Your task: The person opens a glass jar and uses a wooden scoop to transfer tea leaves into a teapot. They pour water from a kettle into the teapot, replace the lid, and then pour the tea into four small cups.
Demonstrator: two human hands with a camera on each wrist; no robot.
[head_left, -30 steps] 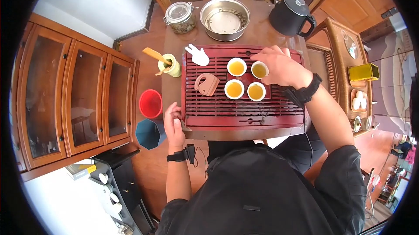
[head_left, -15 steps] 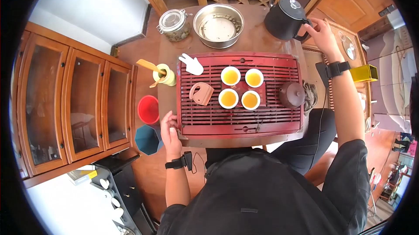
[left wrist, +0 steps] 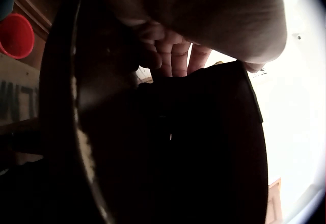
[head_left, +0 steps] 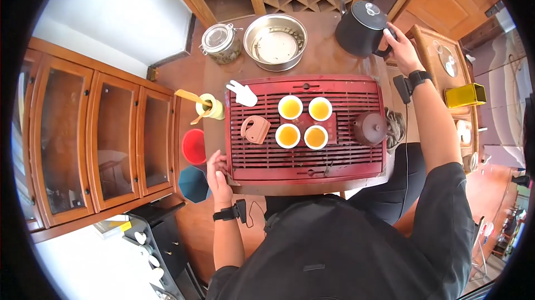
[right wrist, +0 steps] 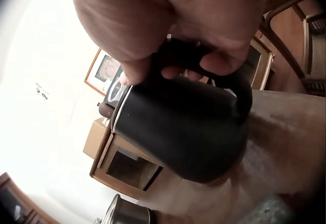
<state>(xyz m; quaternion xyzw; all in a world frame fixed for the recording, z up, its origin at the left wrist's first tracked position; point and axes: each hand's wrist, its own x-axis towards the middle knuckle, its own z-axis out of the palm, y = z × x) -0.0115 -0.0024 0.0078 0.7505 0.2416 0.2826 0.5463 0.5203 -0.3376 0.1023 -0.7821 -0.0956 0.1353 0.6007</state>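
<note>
My right hand (head_left: 402, 50) grips the handle of a black kettle (head_left: 361, 30) at the back right of the table. In the right wrist view the fingers wrap round the handle, and the kettle (right wrist: 178, 124) looks tilted. My left hand (head_left: 219, 178) lies with loosely bent fingers at the front left corner of the red slatted tea tray (head_left: 267, 174), holding nothing. On the tray stand several white cups of yellow tea (head_left: 290, 107), a brown clay teapot (head_left: 370, 129) at the right, a pinkish-brown clay ornament (head_left: 256, 129) and a white hand-shaped ornament (head_left: 243, 94).
Behind the tray are a steel bowl (head_left: 275, 42) with some water and leaves, and a clip-top glass jar (head_left: 221, 44). A tool holder (head_left: 212, 107) with wooden tools stands at the left edge. A crumpled cloth (head_left: 395, 128) lies right of the tray. A red bin (head_left: 193, 147) is below left.
My right hand has left the cups, moved back and right to the kettle, and closed round its handle. The left hand stays at the tray corner. The head view has shifted slightly.
</note>
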